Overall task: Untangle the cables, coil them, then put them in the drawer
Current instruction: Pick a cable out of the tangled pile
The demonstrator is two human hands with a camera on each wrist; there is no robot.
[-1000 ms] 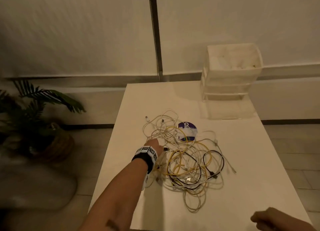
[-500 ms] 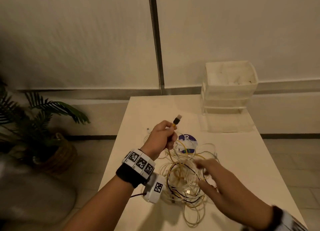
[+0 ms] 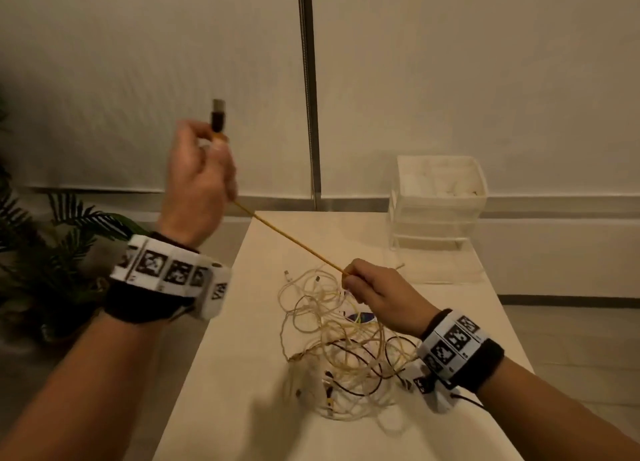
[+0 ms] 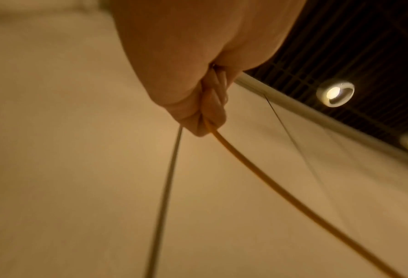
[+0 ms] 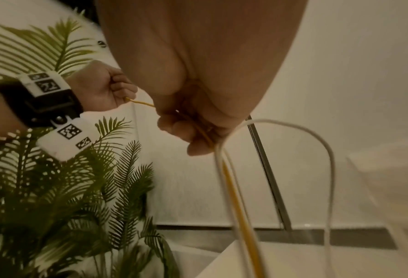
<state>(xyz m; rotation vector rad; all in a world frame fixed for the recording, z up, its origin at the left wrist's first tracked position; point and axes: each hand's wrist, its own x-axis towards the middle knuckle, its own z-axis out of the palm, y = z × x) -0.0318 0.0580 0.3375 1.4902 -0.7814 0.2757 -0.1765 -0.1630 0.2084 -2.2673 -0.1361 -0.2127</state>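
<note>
A tangle of white, yellow and black cables (image 3: 343,350) lies on the white table (image 3: 221,374). My left hand (image 3: 199,183) is raised high at the left and grips the yellow cable (image 3: 291,241) just below its black USB plug (image 3: 218,116). The cable runs taut down to my right hand (image 3: 374,284), which grips it above the pile. In the right wrist view the yellow cable (image 5: 236,197) leaves my fist beside a white cable loop (image 5: 293,150). In the left wrist view the yellow cable (image 4: 281,190) leaves my left hand (image 4: 198,65).
A white plastic drawer unit (image 3: 438,201) stands at the table's far right, against the wall. A blue round sticker (image 3: 362,317) shows under the cables. A potted palm (image 3: 45,263) stands on the floor left of the table.
My left hand picked the yellow cable's plug end out of the pile and lifted it up and left. My right hand came in and took hold of the same cable, now pulled taut.
</note>
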